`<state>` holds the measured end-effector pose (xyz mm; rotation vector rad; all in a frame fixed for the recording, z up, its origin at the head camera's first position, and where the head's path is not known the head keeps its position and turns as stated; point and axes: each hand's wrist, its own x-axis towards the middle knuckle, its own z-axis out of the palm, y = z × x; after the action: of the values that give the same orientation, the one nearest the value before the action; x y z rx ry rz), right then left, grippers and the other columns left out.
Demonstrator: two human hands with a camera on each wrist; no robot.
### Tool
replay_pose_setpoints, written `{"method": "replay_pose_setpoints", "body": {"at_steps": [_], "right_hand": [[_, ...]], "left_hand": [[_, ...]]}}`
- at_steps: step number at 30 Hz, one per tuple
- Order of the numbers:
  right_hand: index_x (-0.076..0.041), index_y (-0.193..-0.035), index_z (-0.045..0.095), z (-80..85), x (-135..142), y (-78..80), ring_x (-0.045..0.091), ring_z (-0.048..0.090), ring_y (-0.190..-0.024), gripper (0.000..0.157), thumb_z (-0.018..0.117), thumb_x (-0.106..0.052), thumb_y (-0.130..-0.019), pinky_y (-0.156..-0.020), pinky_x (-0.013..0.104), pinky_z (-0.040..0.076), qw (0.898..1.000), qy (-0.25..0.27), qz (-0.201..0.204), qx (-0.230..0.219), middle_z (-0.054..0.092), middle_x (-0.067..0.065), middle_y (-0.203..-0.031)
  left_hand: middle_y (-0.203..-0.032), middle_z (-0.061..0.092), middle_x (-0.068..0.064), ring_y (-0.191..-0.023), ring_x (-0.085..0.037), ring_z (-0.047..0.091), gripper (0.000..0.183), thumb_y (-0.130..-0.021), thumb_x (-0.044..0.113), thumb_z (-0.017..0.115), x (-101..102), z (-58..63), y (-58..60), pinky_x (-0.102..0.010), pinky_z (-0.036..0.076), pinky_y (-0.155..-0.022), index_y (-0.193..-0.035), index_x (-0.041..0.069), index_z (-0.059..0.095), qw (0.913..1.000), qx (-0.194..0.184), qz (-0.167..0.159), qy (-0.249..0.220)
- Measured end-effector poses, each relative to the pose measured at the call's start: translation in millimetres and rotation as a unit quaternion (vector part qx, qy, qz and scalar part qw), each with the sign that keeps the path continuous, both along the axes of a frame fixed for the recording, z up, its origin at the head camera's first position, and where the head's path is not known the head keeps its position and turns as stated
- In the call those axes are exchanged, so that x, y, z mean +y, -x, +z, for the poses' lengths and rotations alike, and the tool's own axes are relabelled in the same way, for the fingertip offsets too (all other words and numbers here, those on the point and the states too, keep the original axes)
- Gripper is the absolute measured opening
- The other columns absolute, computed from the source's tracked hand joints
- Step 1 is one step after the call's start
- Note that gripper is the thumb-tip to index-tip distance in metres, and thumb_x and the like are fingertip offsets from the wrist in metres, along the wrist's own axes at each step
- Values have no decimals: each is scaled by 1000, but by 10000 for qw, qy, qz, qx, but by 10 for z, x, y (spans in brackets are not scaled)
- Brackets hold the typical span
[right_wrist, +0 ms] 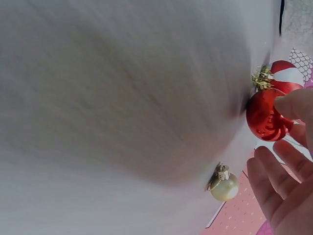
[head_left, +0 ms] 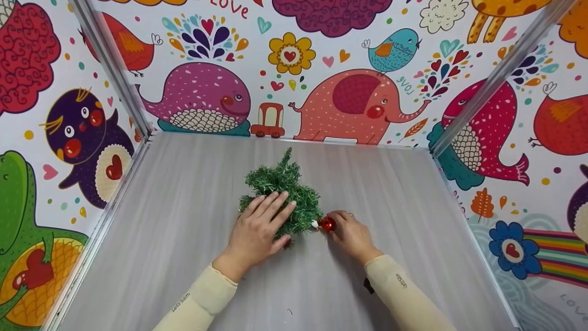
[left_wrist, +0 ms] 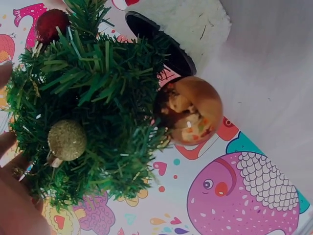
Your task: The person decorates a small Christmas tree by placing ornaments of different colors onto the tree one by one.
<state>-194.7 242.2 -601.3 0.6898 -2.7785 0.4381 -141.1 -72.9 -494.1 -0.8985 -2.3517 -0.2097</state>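
Observation:
A small green artificial Christmas tree (head_left: 305, 202) is under my left hand (head_left: 257, 230), whose extended fingers lie across its branches. In the left wrist view the tree carries a dark red bauble (left_wrist: 52, 25), a glittery gold bauble (left_wrist: 67, 140) and a shiny copper bauble (left_wrist: 193, 111). Its white, fluffy base (left_wrist: 203, 32) has a black underside. My right hand (head_left: 351, 234) pinches a shiny red bauble (right_wrist: 266, 117) between thumb and finger, just right of the tree. Behind that ball is a red-and-white striped bauble (right_wrist: 288, 76). A pale gold bauble (right_wrist: 225, 187) lies near the right fingers.
The grey tabletop (head_left: 183, 193) has a streaked surface. Printed panels (head_left: 275, 92) with cartoon animals stand at its back and sides, with metal corner posts (head_left: 120, 69) between them. A small dark fragment (head_left: 289, 311) lies near the front.

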Motion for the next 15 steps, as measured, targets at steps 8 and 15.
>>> {"method": "replay_pose_setpoints", "body": {"at_steps": [8,15], "right_hand": [[-11,-123,66,-42,-21,25,28,65,-102,43,78,-13,-82,-74,46,57,10000,49,-22,23,64,5,-119],[-10,-119,67,-30,-4,25,28,64,-104,39,79,-13,-82,-80,45,56,9999,151,15,-41,65,5,-118]], "left_hand": [[-153,43,-10,-137,-28,43,81,-78,42,81,-23,11,4,-44,26,-115,-148,15,49,10000,-39,-53,-15],[-154,41,-9,-137,-28,43,80,-78,42,80,-41,23,0,-45,24,-116,-147,16,50,9999,-162,-40,28]]}}
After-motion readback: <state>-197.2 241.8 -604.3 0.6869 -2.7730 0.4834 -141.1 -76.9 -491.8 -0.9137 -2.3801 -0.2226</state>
